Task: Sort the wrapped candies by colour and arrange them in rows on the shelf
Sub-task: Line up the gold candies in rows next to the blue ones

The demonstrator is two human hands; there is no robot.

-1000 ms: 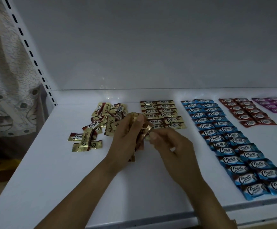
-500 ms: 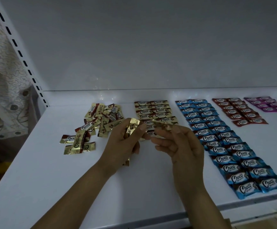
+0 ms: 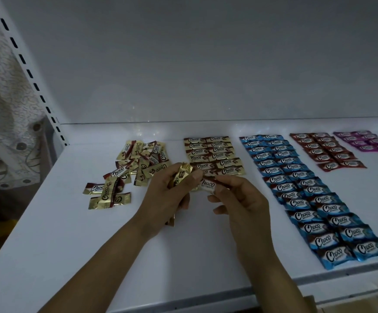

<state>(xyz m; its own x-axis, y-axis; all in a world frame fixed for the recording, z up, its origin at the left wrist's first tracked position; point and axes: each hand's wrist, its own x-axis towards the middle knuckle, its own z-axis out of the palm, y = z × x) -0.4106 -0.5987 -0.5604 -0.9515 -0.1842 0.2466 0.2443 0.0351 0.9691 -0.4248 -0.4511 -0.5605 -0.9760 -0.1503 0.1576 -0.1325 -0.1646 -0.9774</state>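
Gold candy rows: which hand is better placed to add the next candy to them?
Probably the right hand: it pinches a single gold candy just before the near end of the gold rows. The left hand holds a bunch of gold candies.

Before you, a white shelf point(image 3: 70, 245) carries gold-and-brown candies point(image 3: 213, 152), then blue candies point(image 3: 296, 188), red candies point(image 3: 328, 150) and purple candies point(image 3: 368, 141); your left-side curtain point(image 3: 3, 109) is cream with squiggles.
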